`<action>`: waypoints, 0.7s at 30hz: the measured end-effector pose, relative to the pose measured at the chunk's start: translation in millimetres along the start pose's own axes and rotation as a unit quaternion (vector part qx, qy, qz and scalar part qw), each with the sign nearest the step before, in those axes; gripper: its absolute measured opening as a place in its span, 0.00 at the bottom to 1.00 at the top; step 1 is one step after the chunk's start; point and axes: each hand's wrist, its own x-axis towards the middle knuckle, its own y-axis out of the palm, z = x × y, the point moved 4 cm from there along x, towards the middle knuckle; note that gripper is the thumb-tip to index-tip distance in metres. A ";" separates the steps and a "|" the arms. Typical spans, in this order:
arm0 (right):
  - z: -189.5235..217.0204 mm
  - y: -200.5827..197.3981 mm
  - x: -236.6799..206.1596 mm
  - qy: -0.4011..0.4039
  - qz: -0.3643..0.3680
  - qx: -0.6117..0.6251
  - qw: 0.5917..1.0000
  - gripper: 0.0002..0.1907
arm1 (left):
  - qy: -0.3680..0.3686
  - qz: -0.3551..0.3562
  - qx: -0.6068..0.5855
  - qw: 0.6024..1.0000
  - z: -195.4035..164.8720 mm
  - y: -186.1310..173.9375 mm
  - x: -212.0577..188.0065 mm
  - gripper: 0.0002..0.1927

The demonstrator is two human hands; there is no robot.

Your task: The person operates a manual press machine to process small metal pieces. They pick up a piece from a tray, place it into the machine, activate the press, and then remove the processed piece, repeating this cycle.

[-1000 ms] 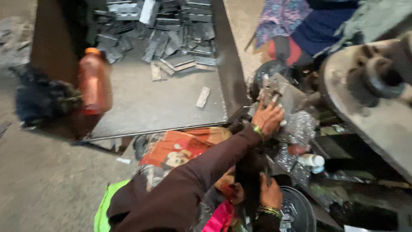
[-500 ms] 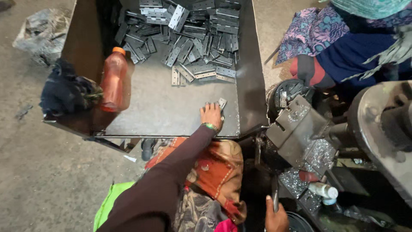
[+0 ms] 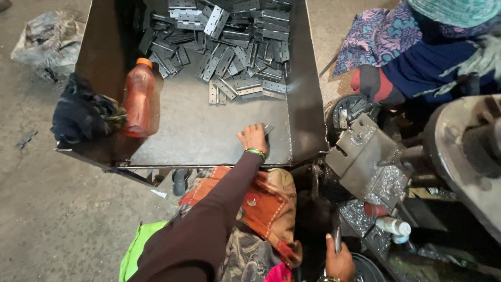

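Currently the left hand (image 3: 253,140) lies flat on the floor of the tray (image 3: 198,133), near the tray's front right corner. Its fingers are together and pressed down on a single hinge (image 3: 268,129), which shows only at the fingertips; whether the fingers are clamped around the hinge or merely resting on it cannot be told. A green bangle (image 3: 255,152) sits at the wrist, and a dark brown sleeve (image 3: 209,224) runs from it back toward the camera.

The right hand (image 3: 339,260) is well below the tray's front edge, closed around a thin dark lever (image 3: 336,237) beside the press (image 3: 365,162).

Positions relative to the tray:
- Hinge pile (image 3: 235,57): fills the rear half of the tray floor, well apart from the left hand. The hinges are grey, flat and overlapping in no order.
- Bottle (image 3: 140,99): stands upright against the tray's left wall, orange cap on top, reddish liquid inside.
- Dark cloth (image 3: 83,112): bunched over the left wall, just beside the bottle.
- Press: just off the tray's right front corner, with metal chips scattered below it.
- Small white bottle (image 3: 392,227): lies on its side below the press.
- Second person (image 3: 417,57): sits beyond the tray's right wall, in patterned cloth and a blue garment.
- Grey sack (image 3: 49,44): on the concrete floor to the left of the tray.
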 end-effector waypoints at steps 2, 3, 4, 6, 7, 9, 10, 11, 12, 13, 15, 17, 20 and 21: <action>7.2 -8.3 -6.4 -0.005 0.012 0.018 1.000 0.33 | 0.016 -0.027 0.013 0.999 7.9 -5.4 -6.5 0.14; 11.0 -11.9 -9.1 -0.009 0.020 0.027 0.999 0.33 | 0.033 -0.039 0.014 0.999 11.4 -9.5 -9.0 0.14; 14.0 -16.1 -11.5 -0.011 0.025 0.023 0.999 0.34 | 0.048 -0.050 0.016 0.997 15.2 -15.5 -11.9 0.13; 19.9 -22.9 -14.5 -0.019 0.034 0.017 0.999 0.35 | 0.059 -0.047 -0.019 0.997 24.9 -28.0 -16.6 0.17; 22.6 -25.9 -15.8 -0.029 0.031 0.014 0.999 0.35 | 0.067 -0.046 -0.036 0.996 30.1 -35.0 -19.1 0.18; 25.8 -30.0 -18.5 -0.043 0.025 0.008 0.999 0.36 | 0.054 -0.013 -0.066 0.996 41.5 -47.7 -26.0 0.20; 26.0 -30.7 -19.7 -0.036 0.025 0.013 0.999 0.36 | 0.046 0.004 -0.081 0.996 46.5 -53.0 -29.1 0.21; 25.4 -31.2 -20.6 -0.030 0.025 0.016 0.999 0.36 | 0.054 -0.007 -0.090 0.994 49.9 -59.5 -32.7 0.21; 24.6 -30.7 -21.6 -0.022 0.027 0.019 0.999 0.35 | 0.061 -0.016 -0.097 0.993 53.5 -64.7 -35.5 0.20; 24.2 -31.0 -22.6 -0.028 0.020 0.024 0.999 0.35 | 0.067 -0.024 -0.104 0.992 56.2 -68.4 -38.6 0.20; 24.3 -31.2 -23.5 -0.047 0.003 0.035 0.998 0.36 | 0.062 0.007 -0.036 0.997 61.4 -68.3 -40.5 0.22; 23.1 -29.2 -23.2 -0.050 0.014 0.014 0.999 0.37 | 0.074 0.015 0.014 0.997 63.9 -66.6 -41.0 0.26; 21.6 -28.5 -21.6 -0.050 0.006 0.024 0.998 0.36 | 0.123 0.010 0.056 0.991 62.7 -62.0 -38.7 0.30; 20.5 -28.6 -21.2 -0.045 0.000 0.033 0.998 0.36 | 0.134 0.009 0.061 0.989 62.3 -60.0 -37.4 0.30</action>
